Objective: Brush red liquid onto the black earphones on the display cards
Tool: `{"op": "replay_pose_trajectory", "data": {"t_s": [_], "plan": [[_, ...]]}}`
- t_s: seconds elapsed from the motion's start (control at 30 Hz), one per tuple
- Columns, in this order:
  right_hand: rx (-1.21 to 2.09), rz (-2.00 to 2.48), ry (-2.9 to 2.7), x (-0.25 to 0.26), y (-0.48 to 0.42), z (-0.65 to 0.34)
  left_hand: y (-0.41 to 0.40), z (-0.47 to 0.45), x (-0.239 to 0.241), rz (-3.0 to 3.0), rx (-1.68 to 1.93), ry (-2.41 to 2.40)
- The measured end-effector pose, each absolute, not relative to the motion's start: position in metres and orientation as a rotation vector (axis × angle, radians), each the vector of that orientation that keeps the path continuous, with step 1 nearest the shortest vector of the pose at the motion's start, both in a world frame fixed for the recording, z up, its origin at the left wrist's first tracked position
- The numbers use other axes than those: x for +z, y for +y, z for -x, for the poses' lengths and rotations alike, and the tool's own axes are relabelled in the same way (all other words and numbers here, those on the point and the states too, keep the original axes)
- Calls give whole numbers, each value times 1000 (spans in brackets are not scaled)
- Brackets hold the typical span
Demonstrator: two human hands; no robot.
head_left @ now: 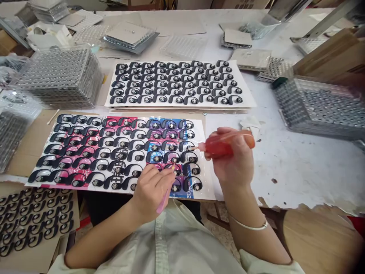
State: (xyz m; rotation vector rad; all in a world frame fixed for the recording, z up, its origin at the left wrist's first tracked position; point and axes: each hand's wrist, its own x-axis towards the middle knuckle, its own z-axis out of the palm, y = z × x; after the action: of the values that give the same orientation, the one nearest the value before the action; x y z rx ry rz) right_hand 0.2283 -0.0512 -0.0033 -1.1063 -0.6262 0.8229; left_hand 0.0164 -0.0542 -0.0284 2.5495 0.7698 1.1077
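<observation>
Wrapped in my right hand (235, 163) is a red squeeze bottle (219, 144), tipped sideways. Its thin nozzle points left, at the rightmost column of black ear-hook earphone parts (196, 184); whether it touches one I cannot tell. My left hand (154, 190) is closed on a slim pink stick-like tool (162, 203), its pale tip among the parts near the sheet's lower right. These parts lie in rows on a plastic-covered printed sheet (209, 186). My left hand hides some of the front row.
Behind lies a white board (242, 76) with more rows of ear-hooks. Stacked clear trays (59, 76) stand at left, others (322, 102) at right. A cotton swab (53, 117) lies left, crumpled tissue (251, 123) right. More parts rest on cardboard (64, 238) at lower left.
</observation>
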Motion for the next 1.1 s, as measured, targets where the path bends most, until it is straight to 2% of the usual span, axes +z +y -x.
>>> {"op": "replay_pose_trajectory", "data": {"t_s": [0.23,0.53,1.1], "plan": [[654,1116,-860,-21,-56,-215,-54,-17,-33,-2576,1112,802],[198,1211,-1174,-36,-70,-205,-57,-21,-33,-2627,1100,850],[104,1210,-1436,-36,-66,-199,-60,-27,-30,-2757,1093,892]]}}
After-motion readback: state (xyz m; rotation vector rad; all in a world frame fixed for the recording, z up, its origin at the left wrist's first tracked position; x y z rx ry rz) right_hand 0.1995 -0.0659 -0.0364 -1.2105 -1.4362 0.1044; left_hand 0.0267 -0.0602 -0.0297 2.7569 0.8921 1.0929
